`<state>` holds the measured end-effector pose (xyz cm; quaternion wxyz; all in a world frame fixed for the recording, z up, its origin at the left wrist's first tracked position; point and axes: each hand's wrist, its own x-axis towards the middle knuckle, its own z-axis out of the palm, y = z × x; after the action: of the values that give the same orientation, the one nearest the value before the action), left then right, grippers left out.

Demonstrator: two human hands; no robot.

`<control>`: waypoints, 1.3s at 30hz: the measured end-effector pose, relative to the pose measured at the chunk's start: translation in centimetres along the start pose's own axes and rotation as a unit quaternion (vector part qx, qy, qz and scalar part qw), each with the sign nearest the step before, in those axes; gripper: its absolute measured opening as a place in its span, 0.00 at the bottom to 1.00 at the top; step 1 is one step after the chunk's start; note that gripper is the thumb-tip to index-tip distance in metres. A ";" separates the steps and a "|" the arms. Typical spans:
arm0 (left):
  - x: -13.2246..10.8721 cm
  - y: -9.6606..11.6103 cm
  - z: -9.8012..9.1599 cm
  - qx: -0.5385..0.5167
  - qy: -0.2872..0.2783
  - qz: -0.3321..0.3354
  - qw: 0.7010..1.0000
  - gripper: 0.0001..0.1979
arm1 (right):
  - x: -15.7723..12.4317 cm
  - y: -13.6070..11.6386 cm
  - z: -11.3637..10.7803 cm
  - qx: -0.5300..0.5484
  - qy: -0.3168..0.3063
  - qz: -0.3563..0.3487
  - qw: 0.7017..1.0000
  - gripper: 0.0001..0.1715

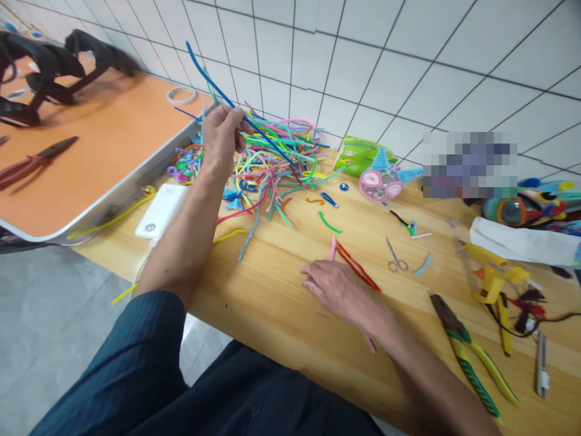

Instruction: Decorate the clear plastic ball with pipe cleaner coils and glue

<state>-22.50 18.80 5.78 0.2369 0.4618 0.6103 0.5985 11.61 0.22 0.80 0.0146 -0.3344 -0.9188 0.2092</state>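
Observation:
My left hand (223,134) is raised over a tangled heap of coloured pipe cleaners (281,148), its thumb and fingers pinching a long dark blue pipe cleaner (206,75). The blue stem slants from upper left down towards the heap. Low on the wooden table, my right hand (338,287) lies palm down with fingers extended. A pink pipe cleaner (333,247) shows above that hand and a pink end shows below its wrist; the stretch between is hidden. Just beyond its fingers lies a folded red pipe cleaner (358,266).
Small scissors (397,260), pliers (458,339) and a yellow glue gun (492,272) lie to the right. A pink-and-blue craft figure (381,180) stands by a green packet (358,154). Left are a white power bank (160,212) and an orange tabletop (122,127). The tiled wall (363,66) rises behind.

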 end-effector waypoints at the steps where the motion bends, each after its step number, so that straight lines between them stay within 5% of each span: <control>1: 0.1 -0.1 -0.1 0.005 0.007 0.001 1.000 0.30 | 0.0 0.1 0.1 0.000 0.001 0.000 1.000 0.07; 25: 0.0 -1.1 0.2 0.015 -0.054 -0.022 0.998 0.18 | 0.2 0.4 0.5 0.005 -0.001 0.001 1.000 0.05; 30: 0.1 -3.4 1.2 0.118 -0.004 0.089 0.989 0.14 | 0.1 0.5 -0.4 0.003 0.022 -0.003 1.000 0.06; 34: -1.8 -4.2 3.4 0.235 -0.132 0.218 0.938 0.08 | 1.6 1.6 -2.6 0.022 0.098 0.025 0.995 0.08; 37: -3.5 -4.8 5.0 0.307 -0.247 0.269 0.879 0.18 | 5.1 2.9 -4.5 0.005 0.146 0.092 0.985 0.09; 39: -4.2 -5.6 5.7 0.357 -0.270 0.256 0.857 0.26 | 8.2 3.8 -5.2 -0.028 0.170 0.155 0.973 0.12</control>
<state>-17.34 18.91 -1.59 0.0500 0.7978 0.5545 0.2312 8.48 9.87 3.16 0.1282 -0.5040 -0.8452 0.1230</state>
